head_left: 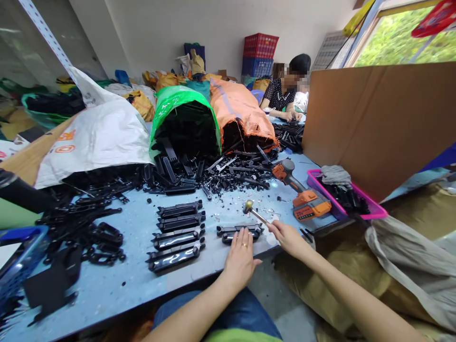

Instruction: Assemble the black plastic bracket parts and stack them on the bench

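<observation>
My left hand [241, 256] lies flat with its fingers stretched over a black plastic part [228, 237] near the table's front edge. A second black part [223, 230] lies just behind it. In my right hand [287, 237] is the handle of a small hammer [259, 217]. Its brass-coloured head is raised to the upper left, over the table behind the black parts. Several similar black assemblies [180, 235] lie in a stack-like row to the left of my hands.
Green [183, 97], orange [238, 107] and white [103, 133] sacks spill black parts onto the blue table [135, 280]. A cordless drill [302, 192] and pink basket [377, 212] sit right, before a cardboard sheet [381, 123]. Another person [280, 97] works behind. Loose parts [103, 237] lie left.
</observation>
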`<state>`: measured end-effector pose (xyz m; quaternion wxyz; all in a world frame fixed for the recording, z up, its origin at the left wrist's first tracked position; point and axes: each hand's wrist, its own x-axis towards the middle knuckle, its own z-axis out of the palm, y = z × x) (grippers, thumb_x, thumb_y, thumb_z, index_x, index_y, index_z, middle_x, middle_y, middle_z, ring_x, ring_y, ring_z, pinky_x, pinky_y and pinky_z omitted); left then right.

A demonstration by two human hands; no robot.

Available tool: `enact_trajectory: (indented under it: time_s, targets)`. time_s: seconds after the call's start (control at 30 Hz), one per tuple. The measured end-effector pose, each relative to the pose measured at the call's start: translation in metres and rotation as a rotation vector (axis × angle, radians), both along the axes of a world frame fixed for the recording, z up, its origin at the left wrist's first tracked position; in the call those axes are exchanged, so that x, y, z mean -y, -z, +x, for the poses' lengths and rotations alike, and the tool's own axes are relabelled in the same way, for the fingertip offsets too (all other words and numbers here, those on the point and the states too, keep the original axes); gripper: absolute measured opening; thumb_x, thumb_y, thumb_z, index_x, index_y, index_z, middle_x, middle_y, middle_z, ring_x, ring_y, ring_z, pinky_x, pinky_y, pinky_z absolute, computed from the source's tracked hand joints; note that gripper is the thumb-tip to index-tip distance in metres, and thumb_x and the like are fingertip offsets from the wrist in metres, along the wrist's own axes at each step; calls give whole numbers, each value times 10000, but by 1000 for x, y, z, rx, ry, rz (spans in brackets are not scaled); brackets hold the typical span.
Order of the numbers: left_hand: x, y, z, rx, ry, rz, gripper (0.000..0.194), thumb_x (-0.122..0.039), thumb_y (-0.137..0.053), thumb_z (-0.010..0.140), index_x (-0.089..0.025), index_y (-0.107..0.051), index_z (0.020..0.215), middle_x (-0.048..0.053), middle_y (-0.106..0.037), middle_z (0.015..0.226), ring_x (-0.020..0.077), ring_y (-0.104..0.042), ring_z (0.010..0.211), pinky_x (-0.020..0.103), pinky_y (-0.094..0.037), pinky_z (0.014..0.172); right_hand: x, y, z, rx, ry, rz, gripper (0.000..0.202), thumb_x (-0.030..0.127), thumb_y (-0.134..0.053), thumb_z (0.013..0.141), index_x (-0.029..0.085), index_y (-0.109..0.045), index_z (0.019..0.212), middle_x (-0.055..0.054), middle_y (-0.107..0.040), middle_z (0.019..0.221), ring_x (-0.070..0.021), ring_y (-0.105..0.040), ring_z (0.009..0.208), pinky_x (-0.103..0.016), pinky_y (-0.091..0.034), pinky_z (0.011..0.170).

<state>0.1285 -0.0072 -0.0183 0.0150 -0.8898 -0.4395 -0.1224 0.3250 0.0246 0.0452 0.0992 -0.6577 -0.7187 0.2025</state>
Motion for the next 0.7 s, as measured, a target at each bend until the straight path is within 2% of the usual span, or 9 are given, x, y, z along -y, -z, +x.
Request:
enact_trajectory:
  time_s: [0.07, 0.17, 0.27, 0.33, 0.4, 0.5, 0.6, 0.7]
  targets:
    - [9, 8, 5, 41, -24, -55, 724, -507, -405, 849, -29, -242, 1368, 192, -228, 1441, 305, -137, 1346, 443, -213, 1076, 18, -20, -21, -102, -60, 25, 387, 457, -250, 931, 207, -499, 771, -11, -562, 616, -163, -541, 585, -239, -351, 555]
    - [13, 15, 5, 105, -9, -124, 750, -497, -399, 843, -25, -189, 1387, 194, -168, 1458, 307, -63, 1356, 466, -168, 1090, 42, -35, -52, -158, -78, 110, 367, 441, -227, 938, 221, -496, 820, -16, -579, 639, -157, -530, 554, -235, -341, 531]
    - [12, 14, 0, 160, 36, -181, 717, -444, -411, 838, -36, -196, 1387, 191, -178, 1457, 303, -66, 1357, 473, -163, 1090, 58, -27, -70, -38, -172, 90, 323, 406, -260, 939, 219, -520, 896, -40, -612, 673, -173, -552, 552, -243, -309, 512]
    - [11, 9, -3, 173, 57, -195, 735, -459, -431, 826, -37, -206, 1384, 197, -186, 1453, 311, -86, 1353, 468, -167, 1089, 57, -19, -69, 45, -214, 58, 315, 401, -269, 939, 218, -524, 911, -45, -622, 678, -184, -570, 572, -246, -297, 516]
    - [9, 2, -6, 162, 67, -182, 718, -463, -440, 831, -41, -234, 1374, 198, -217, 1442, 312, -130, 1346, 460, -178, 1085, 45, -16, -55, 82, -140, 67, 341, 416, -243, 944, 221, -518, 894, -41, -621, 671, -188, -581, 600, -241, -301, 529]
    - [1, -9, -15, 125, 6, -104, 477, -278, -394, 881, -76, -357, 1311, 177, -329, 1392, 284, -257, 1303, 448, -235, 1050, 11, -17, -13, 184, 77, 89, 394, 465, -227, 936, 215, -523, 863, -53, -620, 666, -202, -590, 638, -244, -313, 545]
    - [-13, -18, -25, 50, -83, -64, 302, -126, -393, 862, -98, -509, 1140, 170, -519, 1177, 269, -451, 1124, 446, -350, 927, -21, -11, 35, 311, 251, 66, 424, 475, -249, 928, 192, -555, 844, -87, -632, 719, -223, -603, 695, -265, -341, 584]
    - [-24, -29, -35, -35, -41, -113, 180, -139, -470, 840, -109, -552, 996, 135, -582, 968, 251, -519, 948, 419, -399, 815, -39, 8, 63, 358, 322, 65, 419, 453, -277, 926, 168, -580, 871, -112, -639, 793, -236, -609, 751, -292, -376, 632]
